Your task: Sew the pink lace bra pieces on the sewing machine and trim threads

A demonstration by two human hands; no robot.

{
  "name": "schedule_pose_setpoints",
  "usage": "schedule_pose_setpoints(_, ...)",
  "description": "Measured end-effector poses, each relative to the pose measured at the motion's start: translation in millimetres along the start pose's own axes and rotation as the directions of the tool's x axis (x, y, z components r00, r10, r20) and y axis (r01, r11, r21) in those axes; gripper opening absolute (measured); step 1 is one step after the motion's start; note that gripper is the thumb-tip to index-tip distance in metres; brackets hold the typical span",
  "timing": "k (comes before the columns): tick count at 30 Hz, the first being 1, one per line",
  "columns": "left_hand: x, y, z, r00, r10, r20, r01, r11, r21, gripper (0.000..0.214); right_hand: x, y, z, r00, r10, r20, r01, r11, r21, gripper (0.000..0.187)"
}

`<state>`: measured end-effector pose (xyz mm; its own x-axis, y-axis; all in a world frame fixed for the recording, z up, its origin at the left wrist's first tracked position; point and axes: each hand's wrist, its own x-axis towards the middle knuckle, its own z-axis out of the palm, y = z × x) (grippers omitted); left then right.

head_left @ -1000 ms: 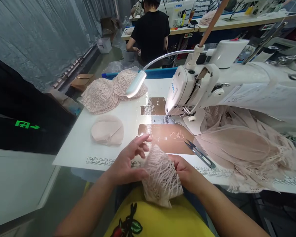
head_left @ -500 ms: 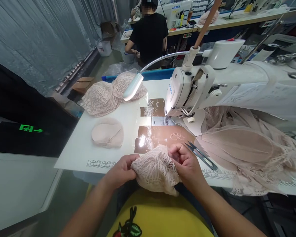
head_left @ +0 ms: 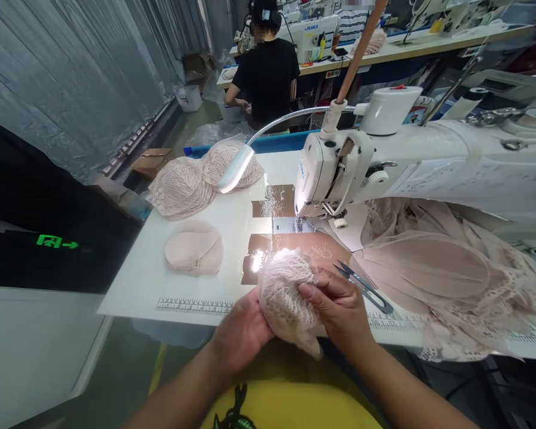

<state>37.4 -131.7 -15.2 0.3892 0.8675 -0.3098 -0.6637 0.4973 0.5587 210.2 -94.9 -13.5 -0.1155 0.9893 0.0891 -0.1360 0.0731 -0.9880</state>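
Note:
A pale pink lace bra cup (head_left: 288,295) is held up between my hands, over the front edge of the sewing table. My left hand (head_left: 245,326) supports it from the left and below, thumb side up, with its fingers hidden behind the lace. The lace's right side is pinched between the thumb and fingers of my right hand (head_left: 339,304). Just right of that hand, thread snips (head_left: 366,289) lie on the table. Beyond the held cup stands a white sewing machine (head_left: 326,173), a loose thread (head_left: 319,251) lying in front of its needle area.
A plain beige cup (head_left: 194,249) lies on the left of the table (head_left: 134,286). Stacked lace cups (head_left: 183,187) sit behind it, near a lamp (head_left: 236,170). Lace and mesh fabric (head_left: 429,268) is heaped at right. A co-worker (head_left: 268,77) sits farther back.
The lace cup has been turned and raised slightly. My left hand has shifted from pinching its left edge to supporting it underneath. My right hand still grips its right side.

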Motion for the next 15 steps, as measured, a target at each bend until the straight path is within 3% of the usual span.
schedule_pose_setpoints(2, 0.7, -6.7, 7.1, 1.0, -0.021, 0.002, 0.021, 0.999, 0.049, 0.047, -0.6, 0.5, 5.4, 0.999, 0.023, 0.032, -0.022, 0.999, -0.025, 0.022)
schedule_pose_setpoints(4, 2.1, -10.1, 12.7, 0.999, -0.015, -0.032, 0.017, 0.997, 0.079, 0.05, -0.2, 0.3, 7.8, 0.994, 0.106, 0.031, -0.108, 0.992, 0.06, 0.021)
schedule_pose_setpoints(7, 2.9, -12.2, 13.3, 0.997, 0.01, -0.077, -0.002, 0.995, 0.101, 0.049, 3.4, -3.2, 5.4, 0.973, 0.22, -0.065, -0.189, 0.93, 0.314, 0.023)
schedule_pose_setpoints(10, -2.0, -11.8, -1.1, 0.997, -0.008, -0.078, 0.02, 0.988, 0.151, 0.031, 8.1, -9.2, -1.0, 0.954, 0.26, -0.153, -0.172, 0.886, 0.43, 0.025)
schedule_pose_setpoints(12, -10.0, -5.8, -17.5, 0.999, -0.047, -0.007, 0.047, 0.969, 0.242, 0.007, 10.7, -12.4, -5.8, 0.953, 0.262, -0.154, -0.173, 0.885, 0.432, 0.026)
schedule_pose_setpoints(15, -26.4, 16.9, -38.6, 0.974, -0.09, 0.209, 0.001, 0.921, 0.389, 0.031, 12.8, -15.3, -11.1, 0.963, 0.24, -0.121, -0.174, 0.9, 0.399, 0.023)
